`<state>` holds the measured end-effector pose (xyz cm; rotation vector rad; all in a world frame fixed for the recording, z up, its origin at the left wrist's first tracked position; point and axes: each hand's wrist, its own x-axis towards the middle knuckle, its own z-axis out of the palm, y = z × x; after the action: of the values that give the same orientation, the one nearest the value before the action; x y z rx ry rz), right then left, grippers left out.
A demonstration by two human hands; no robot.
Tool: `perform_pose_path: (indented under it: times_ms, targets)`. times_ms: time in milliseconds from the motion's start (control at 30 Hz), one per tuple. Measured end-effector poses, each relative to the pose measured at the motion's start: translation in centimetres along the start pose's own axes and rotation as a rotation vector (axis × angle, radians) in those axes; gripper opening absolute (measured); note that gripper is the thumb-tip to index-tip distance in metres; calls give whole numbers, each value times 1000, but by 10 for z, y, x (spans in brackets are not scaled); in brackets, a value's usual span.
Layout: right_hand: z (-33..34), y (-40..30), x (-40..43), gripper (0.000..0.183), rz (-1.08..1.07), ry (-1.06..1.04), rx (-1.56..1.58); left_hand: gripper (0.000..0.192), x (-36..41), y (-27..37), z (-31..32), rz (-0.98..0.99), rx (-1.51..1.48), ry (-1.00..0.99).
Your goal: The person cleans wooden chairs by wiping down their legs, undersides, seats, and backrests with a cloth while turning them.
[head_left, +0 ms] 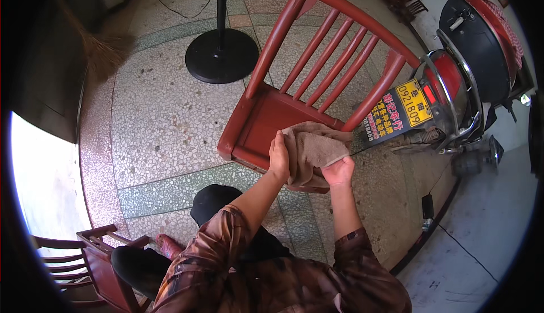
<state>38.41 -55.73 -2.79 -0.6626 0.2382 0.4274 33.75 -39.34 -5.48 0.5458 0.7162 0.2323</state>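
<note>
A brown terry cloth (312,149) is held between my two hands, bunched over the front right part of the seat of a red wooden chair (272,113). My left hand (279,153) lies flat along the cloth's left side, fingers pointing up. At the cloth's lower right edge, my right hand (340,170) grips it, palm partly turned up. The chair stands upright in front of me, its slatted back on the far side. Folds of the cloth hide part of the seat and its front edge.
Beyond the chair stands a black round pole base (222,56). A motorcycle (450,88) is close on the right, by the wall. A straw broom (102,51) leans at the far left. Another red wooden chair (106,270) is at lower left, beside my knee.
</note>
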Motion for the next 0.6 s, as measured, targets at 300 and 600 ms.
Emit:
perform_pose_path:
  times_ms: [300, 600]
  targets:
    - [-25, 11, -12, 47, 141, -102, -13, 37, -21, 17, -1, 7, 241, -249]
    - [-6, -39, -24, 40, -304, -175, -319, 33, -31, 24, 10, 205, 264, -145]
